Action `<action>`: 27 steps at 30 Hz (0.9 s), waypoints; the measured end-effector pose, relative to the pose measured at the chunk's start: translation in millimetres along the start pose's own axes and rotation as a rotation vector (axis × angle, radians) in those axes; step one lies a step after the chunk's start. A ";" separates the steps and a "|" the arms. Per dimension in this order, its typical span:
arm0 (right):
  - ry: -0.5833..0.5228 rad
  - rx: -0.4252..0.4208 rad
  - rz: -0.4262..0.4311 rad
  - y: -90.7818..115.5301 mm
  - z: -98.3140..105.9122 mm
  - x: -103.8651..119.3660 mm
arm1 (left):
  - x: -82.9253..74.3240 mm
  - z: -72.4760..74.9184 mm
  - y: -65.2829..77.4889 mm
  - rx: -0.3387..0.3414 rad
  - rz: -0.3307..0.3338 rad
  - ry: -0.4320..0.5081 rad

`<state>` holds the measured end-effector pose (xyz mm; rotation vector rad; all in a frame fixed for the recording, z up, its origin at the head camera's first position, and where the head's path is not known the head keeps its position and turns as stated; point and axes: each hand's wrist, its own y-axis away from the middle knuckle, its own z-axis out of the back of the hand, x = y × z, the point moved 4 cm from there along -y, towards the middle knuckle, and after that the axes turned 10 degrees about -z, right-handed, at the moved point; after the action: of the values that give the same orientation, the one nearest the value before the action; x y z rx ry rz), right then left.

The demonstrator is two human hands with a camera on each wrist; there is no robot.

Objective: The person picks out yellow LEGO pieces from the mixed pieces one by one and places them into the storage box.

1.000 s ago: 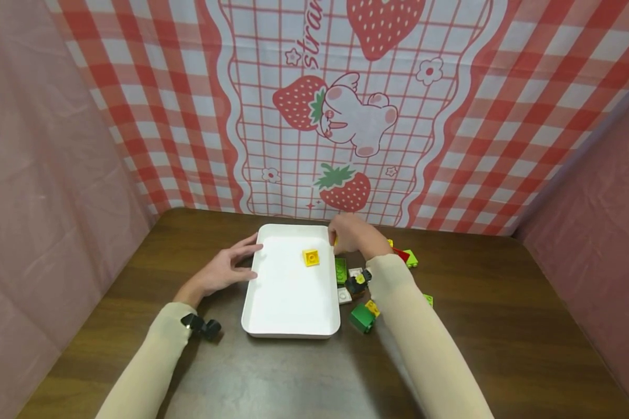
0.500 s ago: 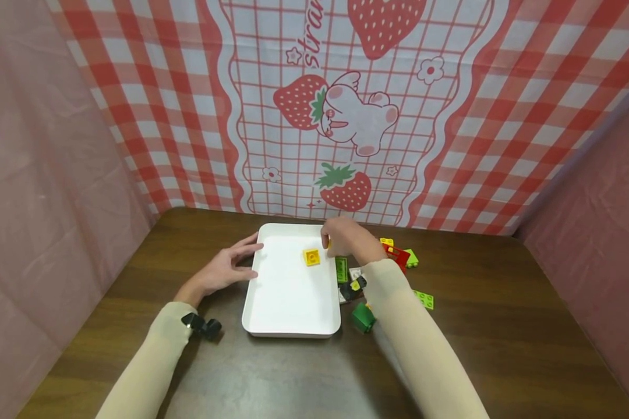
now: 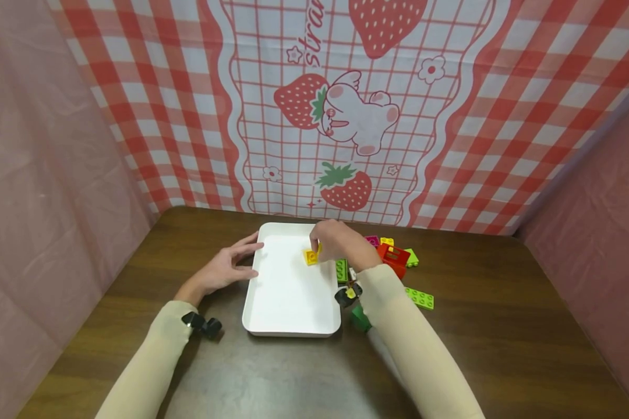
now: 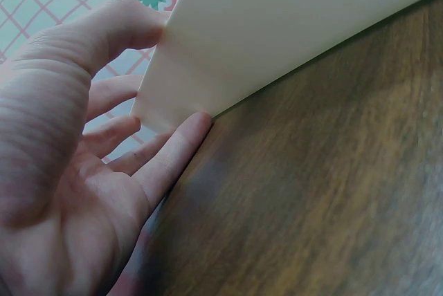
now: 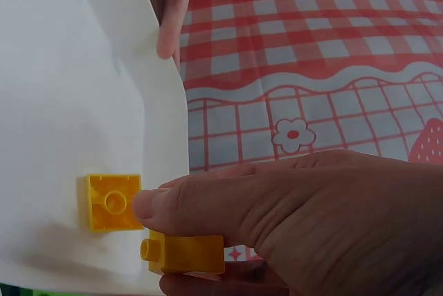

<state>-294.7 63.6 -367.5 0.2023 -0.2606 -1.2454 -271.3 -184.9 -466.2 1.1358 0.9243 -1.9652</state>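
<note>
The right hand (image 3: 340, 241) pinches a yellow toy brick (image 5: 187, 253) between thumb and fingers, above the far right part of a white tray (image 3: 290, 302). The left hand (image 3: 222, 270) rests on the tray's left side with its fingers spread and only loosely bent, their tips touching the rim and outer wall without wrapping round it.

The pinched brick is a small glossy block with flat faces and crisp edges; one round stud sticks out from its end, pointing left in the right wrist view. The thumb covers part of it. Near it, a second yellow brick (image 5: 113, 202) lies upside down on the tray floor, showing a square, hollow underside with a single round tube in the middle.

The tray is a shallow rectangle of smooth white material with rounded corners and sloping walls. It sits on a wooden table (image 3: 241, 378) of dark brown, streaky grain that turns greyish under the light. On the table to the tray's right lie a flat lime plate with rows of studs (image 3: 420, 298), a red piece with an opening (image 3: 392, 260), a magenta brick (image 3: 372, 240) and a dark green block (image 3: 361, 318), partly hidden by the right sleeve. Behind hangs a red-and-white gingham cloth (image 3: 183, 116) printed with strawberries.
</note>
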 end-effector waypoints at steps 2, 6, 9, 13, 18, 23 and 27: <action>-0.008 0.001 0.013 2.3 0.4 4.2 | 0.8 0.2 -0.2 -0.001 0.008 -0.004; -0.026 -0.010 0.045 6.9 1.8 11.2 | 1.6 0.7 -0.2 -0.001 0.010 -0.008; -0.028 -0.012 0.065 9.7 2.0 15.8 | 1.3 0.6 -0.2 -0.001 0.010 -0.006; -0.010 0.004 0.101 13.5 1.8 22.8 | 0.3 0.1 0.0 -0.001 0.017 0.007; 0.013 0.018 0.148 17.5 3.1 29.6 | -0.9 -0.2 0.4 0.001 0.002 0.015; 0.004 0.024 0.147 19.7 4.0 30.3 | 0.0 -0.4 0.5 0.001 -0.001 0.010; -0.014 0.035 0.152 19.0 0.9 29.5 | 1.0 -0.3 0.6 0.003 -0.005 -0.002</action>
<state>-269.0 41.4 -358.6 0.2004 -0.3043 -1.0926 -271.2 -185.2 -467.4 1.1343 0.9241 -1.9721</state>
